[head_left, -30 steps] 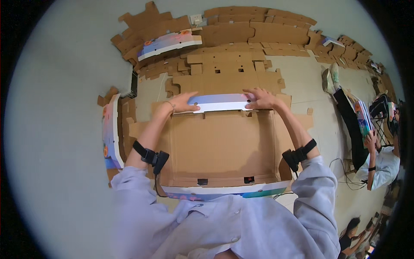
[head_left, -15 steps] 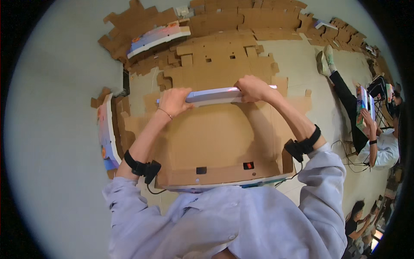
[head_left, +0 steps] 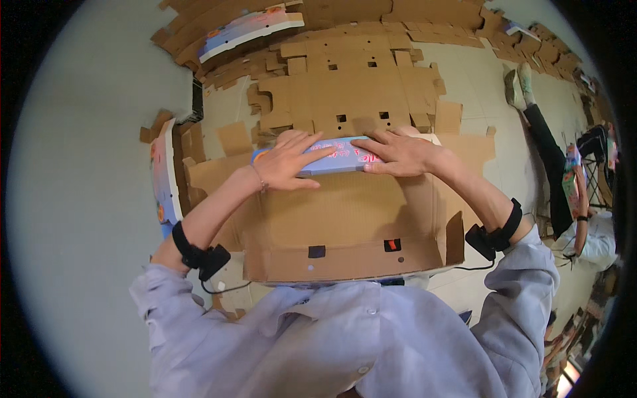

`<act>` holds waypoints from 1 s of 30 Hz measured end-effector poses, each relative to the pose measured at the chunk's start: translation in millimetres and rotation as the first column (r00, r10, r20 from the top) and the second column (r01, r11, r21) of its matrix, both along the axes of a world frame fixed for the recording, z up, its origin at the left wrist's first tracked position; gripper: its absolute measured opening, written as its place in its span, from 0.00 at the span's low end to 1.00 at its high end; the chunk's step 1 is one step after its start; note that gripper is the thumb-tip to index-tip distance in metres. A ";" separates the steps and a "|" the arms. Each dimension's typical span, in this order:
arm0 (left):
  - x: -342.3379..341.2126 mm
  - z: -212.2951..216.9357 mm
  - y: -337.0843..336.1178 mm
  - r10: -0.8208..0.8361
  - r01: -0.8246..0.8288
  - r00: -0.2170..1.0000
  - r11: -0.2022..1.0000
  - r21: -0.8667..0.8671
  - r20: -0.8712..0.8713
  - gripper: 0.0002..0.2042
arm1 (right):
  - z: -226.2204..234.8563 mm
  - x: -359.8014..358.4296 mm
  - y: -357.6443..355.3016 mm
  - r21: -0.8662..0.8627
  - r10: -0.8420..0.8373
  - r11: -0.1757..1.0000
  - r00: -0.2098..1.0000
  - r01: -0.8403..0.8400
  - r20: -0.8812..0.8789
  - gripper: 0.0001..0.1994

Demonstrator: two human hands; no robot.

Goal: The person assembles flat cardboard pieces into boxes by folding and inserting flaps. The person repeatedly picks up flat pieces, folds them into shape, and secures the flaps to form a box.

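A brown cardboard box point(head_left: 332, 209), open at the top, lies in front of me. Its far edge has a folded panel point(head_left: 338, 159), blue and purple outside with pink markings. My left hand point(head_left: 288, 162) rests on the panel's left part, fingers stretched over the printed face and thumb apart below. On the right part lies my right hand point(head_left: 398, 154), its fingers also extended and pointing inward. Neither hand is wrapped round the panel. The hands cover both ends of the panel. On the box's near wall are a dark square patch point(head_left: 316, 252) and a black-and-red one point(head_left: 393, 245).
Flat cut cardboard point(head_left: 345, 93) spreads over the pale floor beyond the box. A printed box piece point(head_left: 249, 32) lies at the far left, another point(head_left: 164, 176) along the left wall. At right a seated person's dark-trousered leg point(head_left: 547, 159) stretches out.
The far panel has tipped so that its printed outer face now shows. My hands went from gripping its edge to lying with extended fingers on that face. My view has shifted slightly.
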State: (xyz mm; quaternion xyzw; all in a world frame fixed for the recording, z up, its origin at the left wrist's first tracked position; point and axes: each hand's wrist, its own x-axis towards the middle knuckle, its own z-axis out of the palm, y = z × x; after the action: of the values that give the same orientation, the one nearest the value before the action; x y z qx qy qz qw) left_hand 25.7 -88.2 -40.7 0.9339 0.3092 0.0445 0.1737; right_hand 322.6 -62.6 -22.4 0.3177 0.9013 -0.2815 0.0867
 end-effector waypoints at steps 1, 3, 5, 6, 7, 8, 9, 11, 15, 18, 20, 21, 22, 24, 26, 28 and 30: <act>2.8 1.3 3.9 -0.039 0.039 0.999 0.999 -0.036 -0.012 0.35 | 0.6 -3.4 4.5 -0.026 0.021 0.999 1.000 -0.021 0.010 0.36; 5.1 -0.2 3.6 -0.001 0.002 1.000 0.997 -0.081 0.016 0.35 | -0.7 -8.2 10.1 -0.062 0.051 0.997 0.999 -0.049 0.021 0.37; 9.5 -2.0 0.2 0.039 -0.034 0.998 0.990 -0.135 0.041 0.35 | -4.8 -11.4 7.8 -0.048 0.008 0.999 0.999 -0.011 -0.050 0.36; 13.6 0.6 -7.0 0.092 -0.090 0.995 0.995 -0.045 0.042 0.35 | -15.1 -11.2 -1.4 -0.064 0.021 0.998 0.998 -0.025 -0.054 0.36; 16.1 2.6 -15.3 0.130 -0.132 0.990 0.990 0.044 0.045 0.35 | -29.6 -10.3 -20.8 0.221 0.017 0.975 0.991 0.014 -0.136 0.36; 20.9 -1.9 -13.8 0.120 -0.123 0.991 0.991 0.055 0.052 0.35 | -37.1 -7.6 -27.1 0.507 0.030 0.858 0.978 0.081 -0.206 0.36; 24.2 -8.7 -26.5 0.160 -0.159 0.987 0.974 0.163 0.008 0.36 | -38.2 -13.5 -39.7 0.594 0.055 0.799 0.974 0.088 -0.219 0.37; 23.7 -16.0 -27.3 0.220 -0.211 0.975 0.937 0.277 -0.001 0.35 | -33.1 -13.9 -15.4 0.538 0.081 0.841 0.967 0.063 -0.240 0.38; 23.4 -9.0 -16.4 0.220 -0.214 0.976 0.955 0.206 -0.004 0.38 | -27.0 -9.7 -8.9 0.439 0.103 0.898 0.973 -0.001 -0.207 0.39; 4.4 6.1 11.5 0.052 -0.056 0.996 0.996 -0.062 -0.072 0.45 | 17.9 -15.7 9.5 0.174 0.007 0.985 0.997 -0.021 0.081 0.36; -16.6 50.9 64.4 0.051 -0.035 0.992 0.991 0.129 -0.117 0.46 | 23.1 -7.3 66.5 0.159 -0.125 0.986 0.879 0.056 0.459 0.26; -35.6 88.2 81.8 0.272 -0.228 0.955 0.926 0.300 -0.115 0.40 | 77.6 -8.3 84.4 0.277 -0.308 0.942 0.818 0.190 0.485 0.21; -50.8 127.1 100.8 0.477 -0.400 0.875 0.808 0.432 -0.082 0.35 | 134.8 -5.2 100.6 0.393 -0.493 0.860 0.724 0.324 0.481 0.18; -129.0 163.3 128.2 0.524 -0.652 0.755 0.667 0.361 0.395 0.29 | 141.5 104.1 158.4 0.718 -0.515 0.500 0.833 0.484 -0.203 0.21; -174.4 170.4 136.9 0.675 -0.828 0.507 0.554 0.086 0.536 0.29 | 173.6 182.2 148.6 0.653 -0.466 0.368 0.739 0.662 -0.486 0.25; -214.6 170.6 76.8 0.790 -0.902 0.410 0.424 0.076 0.456 0.29 | 154.7 234.1 129.1 0.449 -0.573 0.411 0.608 0.793 -0.550 0.22; -285.6 104.5 10.8 0.870 -0.898 0.430 0.439 0.017 0.242 0.29 | 80.8 274.3 73.1 0.453 -0.699 0.311 0.524 0.836 -0.487 0.21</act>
State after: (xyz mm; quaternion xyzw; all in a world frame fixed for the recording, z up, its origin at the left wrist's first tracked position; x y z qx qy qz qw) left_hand -259.9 -77.4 63.7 0.6326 0.7302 0.2430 0.0868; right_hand 596.9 10.6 58.4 0.6869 0.6773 0.0080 -0.2635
